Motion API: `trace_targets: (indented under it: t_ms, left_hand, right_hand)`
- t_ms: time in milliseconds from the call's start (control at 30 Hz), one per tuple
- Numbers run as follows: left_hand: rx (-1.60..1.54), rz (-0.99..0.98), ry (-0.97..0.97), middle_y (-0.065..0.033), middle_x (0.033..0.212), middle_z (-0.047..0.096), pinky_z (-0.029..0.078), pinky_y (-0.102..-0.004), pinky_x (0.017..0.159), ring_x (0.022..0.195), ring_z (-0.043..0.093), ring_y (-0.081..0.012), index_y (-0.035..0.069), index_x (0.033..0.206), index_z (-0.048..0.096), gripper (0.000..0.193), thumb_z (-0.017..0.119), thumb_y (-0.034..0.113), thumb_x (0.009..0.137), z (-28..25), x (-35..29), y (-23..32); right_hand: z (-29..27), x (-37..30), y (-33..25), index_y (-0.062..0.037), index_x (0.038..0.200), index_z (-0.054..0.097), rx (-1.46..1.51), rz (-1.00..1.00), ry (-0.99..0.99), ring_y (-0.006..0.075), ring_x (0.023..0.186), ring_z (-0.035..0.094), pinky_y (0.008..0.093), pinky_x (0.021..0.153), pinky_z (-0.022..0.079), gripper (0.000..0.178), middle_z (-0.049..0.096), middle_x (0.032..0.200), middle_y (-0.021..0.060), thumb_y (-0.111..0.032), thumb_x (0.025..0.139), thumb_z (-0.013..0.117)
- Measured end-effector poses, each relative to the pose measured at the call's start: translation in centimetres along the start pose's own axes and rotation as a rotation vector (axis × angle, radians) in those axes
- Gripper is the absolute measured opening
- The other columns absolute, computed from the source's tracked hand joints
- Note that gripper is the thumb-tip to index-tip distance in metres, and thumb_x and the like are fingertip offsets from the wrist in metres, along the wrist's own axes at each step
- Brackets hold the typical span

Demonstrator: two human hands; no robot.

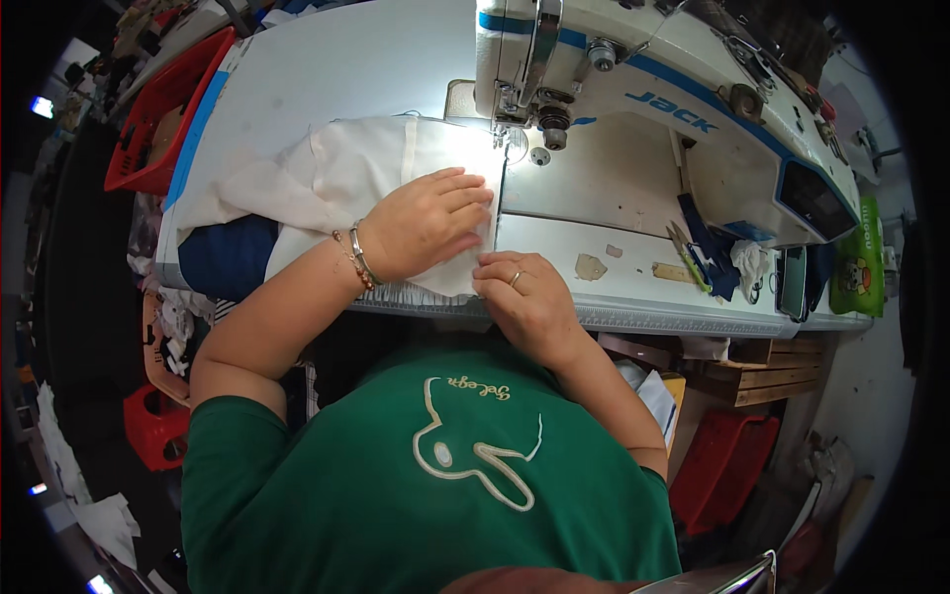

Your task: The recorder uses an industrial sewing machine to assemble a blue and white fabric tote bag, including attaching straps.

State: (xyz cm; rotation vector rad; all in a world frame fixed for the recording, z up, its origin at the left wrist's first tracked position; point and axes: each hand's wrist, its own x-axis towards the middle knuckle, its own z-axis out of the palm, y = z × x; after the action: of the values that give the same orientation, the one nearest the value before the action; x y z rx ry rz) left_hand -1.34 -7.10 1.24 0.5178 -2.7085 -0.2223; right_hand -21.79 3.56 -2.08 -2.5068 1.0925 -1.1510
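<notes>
White fabric (371, 163) lies across the sewing machine's bed, its right edge running up to the lit needle and presser foot (502, 134). My left hand (426, 223) rests flat on this cloth just below the needle, fingers stretched out and pointing right. Nearer to me, my right hand (529, 302) has its fingers bent together at the near right edge of the cloth, thumb hidden, pinching it. Dark blue fabric (230, 255) sticks out from under the white cloth at the left. The sewing machine (683, 94) has a white head with blue stripes.
To the right lie scissors (690, 255), a phone (792, 282), dark cloth scraps (714, 243) and a green package (859, 262). A red basket (213, 69) stands at the table's left edge. Below the tabletop are a red crate (727, 465) and wooden boxes (767, 376).
</notes>
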Motion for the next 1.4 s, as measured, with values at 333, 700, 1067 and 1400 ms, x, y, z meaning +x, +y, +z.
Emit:
trace_targets:
  t_ms: [333, 700, 1067, 1400]
  left_hand:
    - [-0.053, -0.028, 0.080, -0.0105, 0.130, 0.065, 0.043, -0.0440, 0.112, 0.126, 0.056, -0.0283, 0.004, 0.116, 0.069, 0.036, 0.076, 0.017, 0.084, 1.4, -0.2, 0.8]
    - [-0.084, -0.031, 0.061, -0.0106, 0.131, 0.063, 0.042, -0.0455, 0.112, 0.125, 0.055, -0.0291, 0.005, 0.116, 0.068, 0.035, 0.076, 0.018, 0.084, 1.4, -0.2, 0.5]
    - [-0.010, -0.008, 0.055, -0.0096, 0.133, 0.061, 0.041, -0.0477, 0.112, 0.128, 0.055, -0.0281, 0.006, 0.120, 0.066, 0.037, 0.074, 0.017, 0.085, 1.6, 0.7, -1.2]
    - [0.070, -0.051, -0.157, -0.0124, 0.118, 0.065, 0.050, -0.0434, 0.095, 0.112, 0.061, -0.0293, 0.006, 0.114, 0.069, 0.037, 0.076, 0.007, 0.079, 0.2, 2.2, -2.0]
  right_hand:
    - [-1.1, -0.8, 0.0, -0.0051, 0.094, 0.065, -0.015, 0.067, -0.032, 0.0244, 0.104, 0.070, 0.0369, 0.080, 0.053, 0.016, 0.071, 0.104, 0.0073, -0.005, 0.078, 0.068]
    - [-1.0, -0.7, -0.4, -0.0056, 0.094, 0.065, -0.021, 0.096, -0.023, 0.0243, 0.103, 0.071, 0.0365, 0.080, 0.053, 0.016, 0.071, 0.105, 0.0071, -0.005, 0.078, 0.068]
    - [-0.9, 1.2, 0.7, -0.0048, 0.095, 0.065, -0.008, 0.148, -0.009, 0.0279, 0.096, 0.071, 0.0388, 0.078, 0.055, 0.018, 0.072, 0.104, 0.0105, -0.002, 0.077, 0.068]
    - [-1.3, 3.6, 2.2, -0.0050, 0.093, 0.066, -0.007, 0.292, -0.109, 0.0326, 0.088, 0.069, 0.0423, 0.075, 0.055, 0.016, 0.072, 0.097, 0.0107, -0.001, 0.079, 0.072]
